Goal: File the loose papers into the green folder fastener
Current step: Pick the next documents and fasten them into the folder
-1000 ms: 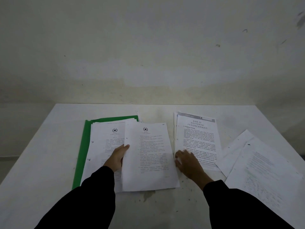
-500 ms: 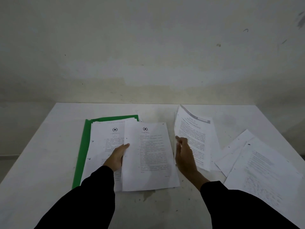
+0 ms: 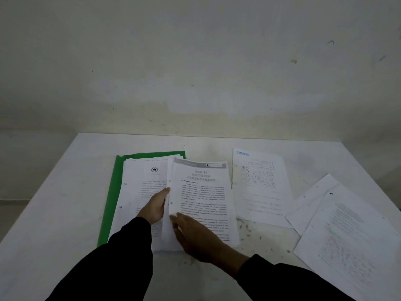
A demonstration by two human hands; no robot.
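**A:** Starting with the folder [image 3: 111, 192]: where is it, and how does it look?

**B:** It lies flat on the white desk [image 3: 65, 203]. It is green, with its long edge running away from the person. A white pile [image 3: 141, 183] covers most of it, leaving a green strip along the left and far edges. The top page of the pile bears a round star emblem, and punch holes show by its left margin.

**A:** And the loose papers?

**B:** One packet [image 3: 201, 192], headed "BAB II KRITERIA PERENCANAAN", overlaps the folder's right edge and lies on other white sheets. Right of the folder, apart from it, is a sheet [image 3: 260, 187] with a blue heading. Farther right again, more pages [image 3: 351, 240] are fanned over one another.

**A:** The hands?

**B:** Both come in dark sleeves [image 3: 121, 257]. The left hand [image 3: 155, 206] rests over the folder's pile, fingers stretched to the packet's left edge. Whether its grip pinches that edge, I cannot tell. The right hand [image 3: 193, 233] is blurred and lies on the packet's near left corner, fingers spread, its grip loose and holding nothing.
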